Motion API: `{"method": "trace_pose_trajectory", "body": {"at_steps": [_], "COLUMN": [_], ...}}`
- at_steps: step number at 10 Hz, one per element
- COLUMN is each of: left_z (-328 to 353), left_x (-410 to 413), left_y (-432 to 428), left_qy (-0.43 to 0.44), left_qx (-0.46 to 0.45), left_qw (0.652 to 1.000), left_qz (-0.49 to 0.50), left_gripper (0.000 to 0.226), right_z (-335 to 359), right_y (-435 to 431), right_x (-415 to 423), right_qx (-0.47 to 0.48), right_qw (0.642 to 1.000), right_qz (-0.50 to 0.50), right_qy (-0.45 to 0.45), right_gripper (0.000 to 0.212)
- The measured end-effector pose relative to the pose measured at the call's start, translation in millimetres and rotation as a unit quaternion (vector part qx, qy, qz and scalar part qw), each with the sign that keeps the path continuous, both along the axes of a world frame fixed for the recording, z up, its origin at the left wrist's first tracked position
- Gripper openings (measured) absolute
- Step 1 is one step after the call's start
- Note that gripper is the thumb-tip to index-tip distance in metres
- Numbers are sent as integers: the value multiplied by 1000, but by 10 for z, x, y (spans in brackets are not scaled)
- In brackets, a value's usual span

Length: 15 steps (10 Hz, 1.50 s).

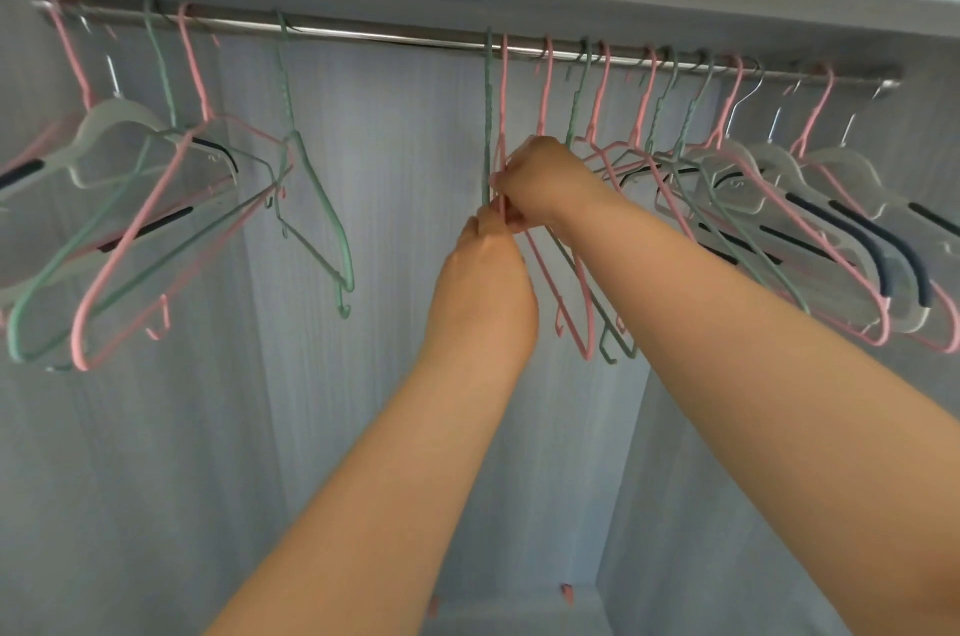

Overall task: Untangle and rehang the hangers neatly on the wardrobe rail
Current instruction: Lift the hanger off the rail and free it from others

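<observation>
Pinching pink hanger by the neck with right grip, curled tight; holding same wires just below with left grip, also closed. Hangs at middle of rail, just beside green hanger, tangled bunch to the right. Could snag neighbours or pop hooks off if yanked sideways.

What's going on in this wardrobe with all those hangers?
A person is sorting hangers on the wardrobe rail. Both hands meet near the middle: the right hand and the left hand pinch the thin frame of a pink hanger hooked on the rail beside a green hanger. A left bunch hangs loosely, and a right bunch is crowded and overlapping.
</observation>
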<state>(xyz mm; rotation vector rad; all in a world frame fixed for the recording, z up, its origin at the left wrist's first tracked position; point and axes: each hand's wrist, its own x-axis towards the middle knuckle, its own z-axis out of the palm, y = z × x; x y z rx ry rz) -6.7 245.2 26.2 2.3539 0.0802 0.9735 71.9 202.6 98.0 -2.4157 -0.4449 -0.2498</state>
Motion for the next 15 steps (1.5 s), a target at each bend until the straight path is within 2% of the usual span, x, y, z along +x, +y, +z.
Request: {"method": "trace_pose_trajectory", "body": {"at_steps": [1, 2, 3, 4, 5, 6, 7, 9, 10, 11, 12, 13, 14, 15], "left_z": [-77, -111, 58, 202, 232, 194, 146, 121, 110, 82, 38, -84, -214, -234], "left_x": [16, 71, 35, 52, 106, 151, 164, 181, 170, 98, -20, -42, -3, 35], "left_y": [-16, -93, -167, -186, -184, -125, -80, -29, -22, 3, 83, 179, 233, 249], "left_qy": [-24, -111, -105, -36, -16, -11, -12, -19, -27, -56, -95, -38, -56, -84], "left_qx": [9, 105, 170, 192, 205, 195, 184, 177, 181, 172, 77, -32, -81, -92], "left_qw": [1000, 986, 976, 978, 975, 976, 978, 978, 978, 981, 992, 999, 995, 992], "left_qz": [2, 69, 84, 71, 83, 95, 98, 110, 103, 72, 26, -4, -2, 18], "left_gripper": [48, 39, 17, 14, 16, 15, 14, 19, 16, 18, 33, 42, 24, 23], "right_z": [17, 20, 0, 3, 12, 1, 6, -17, -11, 41, 115, 150, 123, 65], "right_y": [-10, -89, -207, -252, -324, -264, -211, -173, -142, -117, -131, -93, 1, 73], "right_x": [68, 103, 169, 256, 160, 191, 189, 142, 176, 140, 58, 18, 54, 115], "right_qx": [39, 77, 86, 86, 71, -30, -53, 37, 23, -109, -152, -147, -189, -222], "right_qw": [999, 996, 996, 996, 997, 999, 998, 998, 999, 992, 973, 969, 970, 968], "right_qz": [-19, -36, -23, -5, 7, -6, -16, 34, 18, -28, -43, -1, 20, 26], "right_qy": [20, 1, -9, -3, 6, -12, -12, -28, -31, -65, -169, -199, -153, -116], "right_gripper": [23, 34, 33, 32, 22, 18, 27, 30, 25, 17, 39, 36, 37, 43]}}
